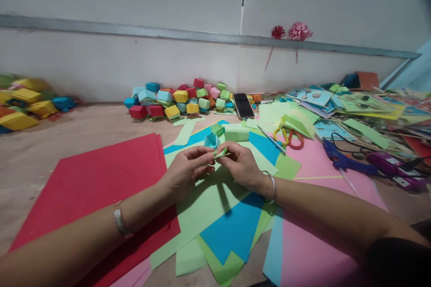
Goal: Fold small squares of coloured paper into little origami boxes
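Between my two hands is a small folded piece of green paper [222,154]. My left hand [189,167] pinches its left end, thumb and forefinger closed together. From the other side, the thumb and fingers of my right hand [240,163] grip it. Just beyond my fingertips stand a small light blue paper box [211,141] and a green paper box [217,129]. Under my hands lie overlapping sheets of pale green paper [202,206] and blue paper [235,226].
Red sheets [101,179] lie left, pink sheets [313,233] right. Scissors [288,136], a glue gun [346,159] and a phone [243,106] are beyond. Colourful paper boxes [181,96] line the wall, with more yellow boxes [27,95] far left. Cards [310,96] pile up far right.
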The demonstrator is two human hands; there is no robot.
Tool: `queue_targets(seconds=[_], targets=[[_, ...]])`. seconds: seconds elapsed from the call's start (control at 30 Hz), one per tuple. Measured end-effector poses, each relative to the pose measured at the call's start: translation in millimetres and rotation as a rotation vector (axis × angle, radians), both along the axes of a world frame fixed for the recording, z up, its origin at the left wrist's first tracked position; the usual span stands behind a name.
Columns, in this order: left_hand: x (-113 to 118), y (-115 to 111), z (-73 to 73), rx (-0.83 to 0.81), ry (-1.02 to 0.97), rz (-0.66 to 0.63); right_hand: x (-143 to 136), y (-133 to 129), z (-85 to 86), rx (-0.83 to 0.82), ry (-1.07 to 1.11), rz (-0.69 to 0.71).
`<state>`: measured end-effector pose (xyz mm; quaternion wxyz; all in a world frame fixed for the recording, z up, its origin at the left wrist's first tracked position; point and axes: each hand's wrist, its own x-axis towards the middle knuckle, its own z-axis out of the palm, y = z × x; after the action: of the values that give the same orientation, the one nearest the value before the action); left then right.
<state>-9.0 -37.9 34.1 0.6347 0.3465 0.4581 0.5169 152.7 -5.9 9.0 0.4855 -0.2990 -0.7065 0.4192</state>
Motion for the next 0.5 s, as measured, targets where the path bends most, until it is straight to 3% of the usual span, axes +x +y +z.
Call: queue_targets(seconds=[0.1,0.27,0.5], targets=[[1,-1,0.6,0.017,0.102,0.038,-1,-2,0.6,0.048,-0.016,-0.005],[2,-4,-1.1,0.192,0.255,0.057,-4,-7,1.1,-0.006,-0.036,-0.069],[2,-4,-4.5,0.142,0.184,0.046,-9,-11,3.4,-0.034,-0.028,-0.139]])
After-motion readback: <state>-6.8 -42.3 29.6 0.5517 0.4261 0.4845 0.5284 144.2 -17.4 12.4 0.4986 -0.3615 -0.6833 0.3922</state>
